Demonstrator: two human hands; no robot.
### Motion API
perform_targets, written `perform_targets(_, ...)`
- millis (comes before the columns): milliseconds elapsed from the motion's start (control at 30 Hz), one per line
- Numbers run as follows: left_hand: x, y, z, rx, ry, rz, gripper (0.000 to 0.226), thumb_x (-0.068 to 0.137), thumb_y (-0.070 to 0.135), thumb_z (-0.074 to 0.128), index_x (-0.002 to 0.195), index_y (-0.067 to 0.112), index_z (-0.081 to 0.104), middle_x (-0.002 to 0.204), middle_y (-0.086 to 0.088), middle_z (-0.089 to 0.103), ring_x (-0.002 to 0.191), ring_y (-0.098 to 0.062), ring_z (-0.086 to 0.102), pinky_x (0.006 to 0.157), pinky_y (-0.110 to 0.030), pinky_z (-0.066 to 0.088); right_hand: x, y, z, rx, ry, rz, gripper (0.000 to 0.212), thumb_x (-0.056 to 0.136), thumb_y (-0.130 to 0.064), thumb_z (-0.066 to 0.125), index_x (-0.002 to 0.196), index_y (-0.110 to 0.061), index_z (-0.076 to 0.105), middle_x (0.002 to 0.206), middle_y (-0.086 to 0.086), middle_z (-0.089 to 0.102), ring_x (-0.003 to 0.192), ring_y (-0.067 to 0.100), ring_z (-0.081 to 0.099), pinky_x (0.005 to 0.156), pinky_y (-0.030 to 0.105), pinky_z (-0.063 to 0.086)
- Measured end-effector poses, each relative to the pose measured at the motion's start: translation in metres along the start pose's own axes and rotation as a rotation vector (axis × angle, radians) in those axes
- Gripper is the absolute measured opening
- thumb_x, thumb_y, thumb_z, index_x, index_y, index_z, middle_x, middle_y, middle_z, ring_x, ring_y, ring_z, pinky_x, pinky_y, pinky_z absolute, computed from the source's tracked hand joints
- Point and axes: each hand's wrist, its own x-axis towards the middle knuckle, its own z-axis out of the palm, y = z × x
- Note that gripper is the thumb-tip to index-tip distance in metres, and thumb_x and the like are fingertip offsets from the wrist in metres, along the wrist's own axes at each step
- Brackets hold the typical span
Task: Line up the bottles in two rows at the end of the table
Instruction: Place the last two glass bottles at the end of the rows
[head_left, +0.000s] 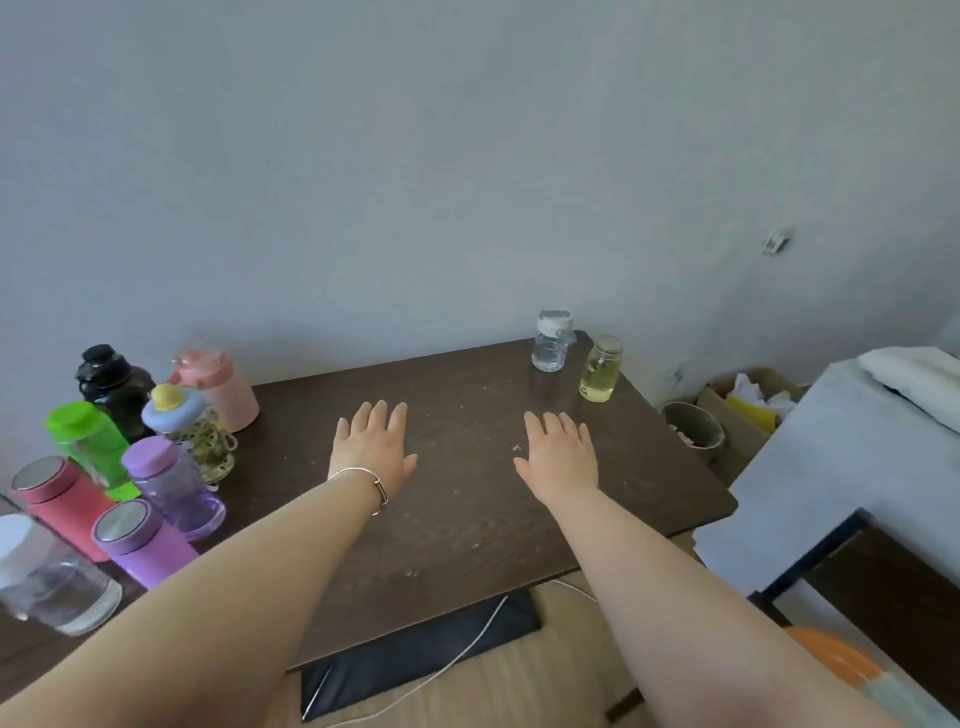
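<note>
Both hands lie flat on the dark wooden table (467, 519), palms down, fingers spread, holding nothing: my left hand (371, 449) with a bracelet at the wrist, my right hand (558, 454). At the far right corner stand a small clear bottle with a white cap (550, 343) and a yellowish jar with a metal lid (601, 370). Several bottles cluster at the left end: black (111, 387), pink (221, 387), green (88, 447), a blue-lidded patterned one (195, 431), clear purple (174, 486), red (60, 506), solid purple (137, 540) and a clear one with a white lid (47, 577).
The wall runs along the table's far edge. Right of the table are a metal bin (693, 426), a cardboard box (748, 400) and a grey-covered bed (857, 457). A dark cushion (415, 654) and a white cable (467, 649) lie on the floor below the near edge.
</note>
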Motion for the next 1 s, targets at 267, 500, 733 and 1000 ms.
perform_targets(267,0.073,0.047,0.026,0.069,-0.048,0.152,0.075,0.096,0.048,0.044,0.154,0.021,0.007,0.162,-0.008,0.012,0.15,-0.029,0.006,0.12,-0.05,0.013,0.028,0.054,0.014,-0.04,-0.023,0.127,0.07,0.095,-0.049,0.052,0.153,-0.022,0.023,0.156,0.009,0.034,0.147,0.03,0.023,0.12,0.049,0.019)
perform_targets(500,0.144,0.074,0.029,0.068,-0.052,0.251,0.075,0.095,0.048,0.045,0.154,0.021,0.007,0.163,-0.009,0.011,0.15,-0.03,0.005,0.12,-0.052,0.012,0.06,0.086,0.013,-0.056,-0.027,0.259,0.069,0.096,-0.048,0.052,0.153,-0.022,0.023,0.157,0.008,0.033,0.148,0.03,0.022,0.12,0.048,0.018)
perform_targets(733,0.202,0.097,0.029,0.112,-0.031,0.319,0.075,0.095,0.047,0.045,0.154,0.019,0.008,0.162,-0.01,0.011,0.15,-0.031,0.005,0.119,-0.053,0.013,0.094,0.111,0.013,-0.067,-0.025,0.311,0.07,0.095,-0.051,0.052,0.152,-0.021,0.025,0.157,0.009,0.033,0.148,0.03,0.023,0.12,0.048,0.019)
perform_targets(1000,0.265,0.144,0.039,0.115,-0.037,0.35,0.076,0.094,0.049,0.047,0.153,0.019,0.011,0.162,-0.011,0.013,0.15,-0.031,0.008,0.119,-0.053,0.013,0.166,0.166,0.018,-0.092,0.001,0.312,0.07,0.093,-0.053,0.055,0.149,-0.02,0.029,0.152,0.01,0.04,0.142,0.032,0.033,0.118,0.049,0.025)
